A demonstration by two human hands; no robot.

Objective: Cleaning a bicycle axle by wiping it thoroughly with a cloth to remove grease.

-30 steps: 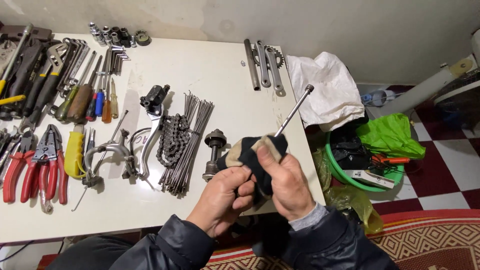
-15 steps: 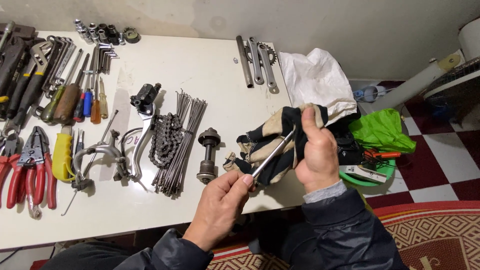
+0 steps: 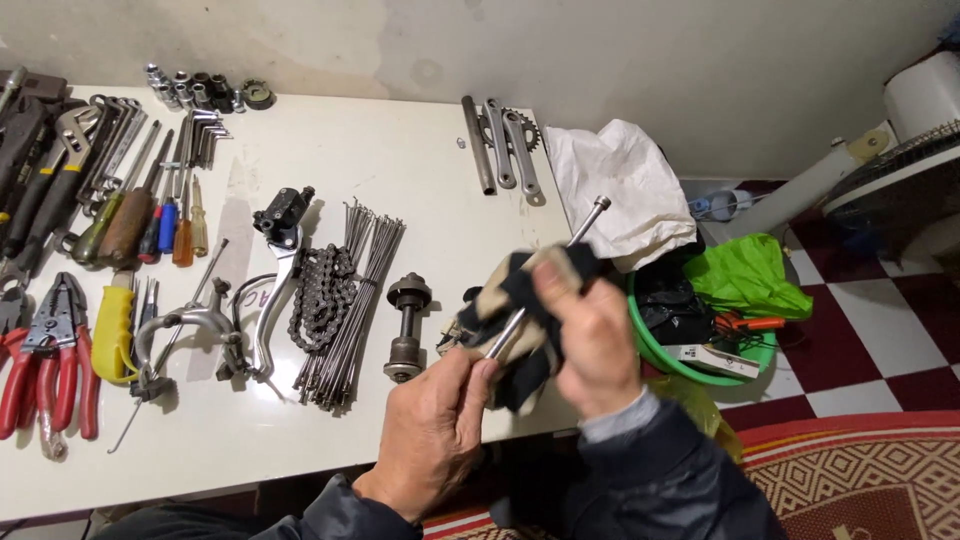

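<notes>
Head view: a thin metal rod (image 3: 545, 280) is held slantwise over the near edge of the white table (image 3: 420, 170). Its lower end is pinched between the closed fingers of the left hand (image 3: 435, 435), which seems to steady it. The right hand (image 3: 590, 340) is clamped on a dark and tan rag (image 3: 520, 320) that is wrapped round the middle of the rod, so the cloth, not bare skin, is pressed against the metal. The rod's upper end, with a small round cap, is left free and points up and to the right, towards a crumpled white cloth (image 3: 620, 185).

Just to the left of the hands, a wheel hub (image 3: 405, 325) is stood on the table, apart from the grip. Further left, a bundle of spokes (image 3: 350, 300), a chain (image 3: 318, 295) and a brake lever (image 3: 275, 275) are laid side by side. A green basin (image 3: 690, 365) is seen beyond the table's right edge, close beside the right hand.
</notes>
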